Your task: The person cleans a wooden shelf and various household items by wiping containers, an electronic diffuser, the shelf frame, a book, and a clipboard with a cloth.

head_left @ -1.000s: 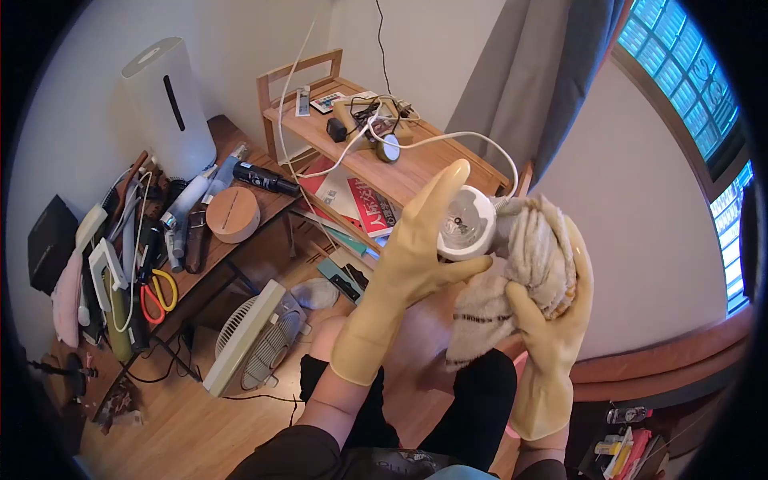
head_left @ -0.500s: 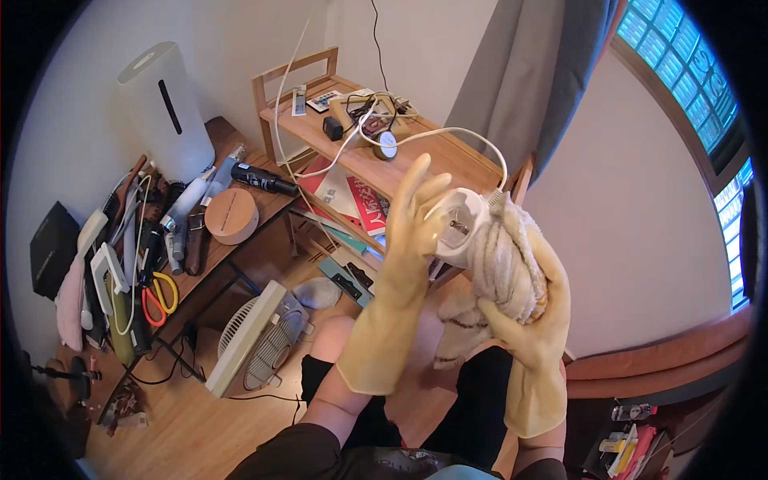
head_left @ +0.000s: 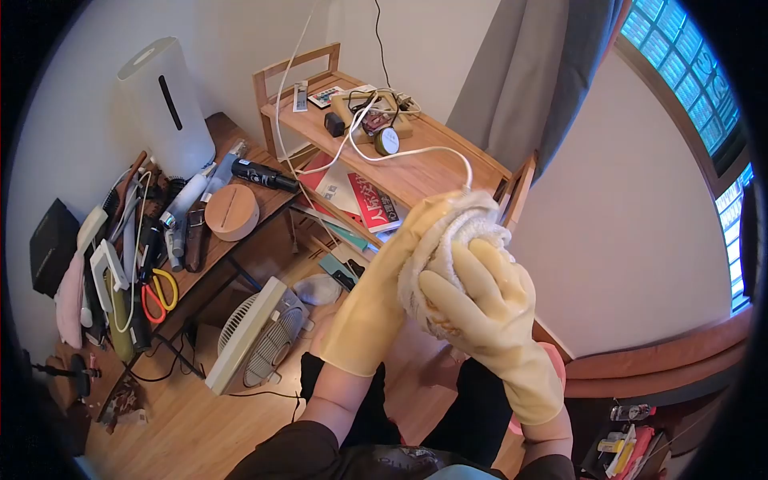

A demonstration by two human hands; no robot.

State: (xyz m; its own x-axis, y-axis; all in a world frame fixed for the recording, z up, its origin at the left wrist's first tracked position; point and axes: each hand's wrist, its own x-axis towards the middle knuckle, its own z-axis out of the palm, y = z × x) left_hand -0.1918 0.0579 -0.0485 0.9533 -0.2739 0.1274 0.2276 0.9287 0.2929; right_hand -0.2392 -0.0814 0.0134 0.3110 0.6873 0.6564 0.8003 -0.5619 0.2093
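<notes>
Both my hands wear pale yellow rubber gloves and meet in front of me. My right hand [head_left: 484, 296] grips a bunched whitish towel [head_left: 420, 276], its fingers bent over the front. Behind and to the left of the towel, my left hand [head_left: 400, 248] is closed round the white corded device, which the towel and gloves now hide. Its white cord [head_left: 448, 150] comes out at the top, by my left fingers, and runs back to the wooden shelf. A brownish pattern shows on the towel's lower edge.
A wooden shelf unit [head_left: 448, 180] ahead carries a power strip [head_left: 404, 120], cables and a round tin. Left, a desk holds a white humidifier-like tower [head_left: 164, 104], scissors [head_left: 160, 296] and a round wooden box [head_left: 232, 214]. A box fan [head_left: 260, 336] stands on the floor.
My left hand has gone from open fingers beside the device's round white end to a closed hold. My right hand and the towel have turned and shifted left, covering the device.
</notes>
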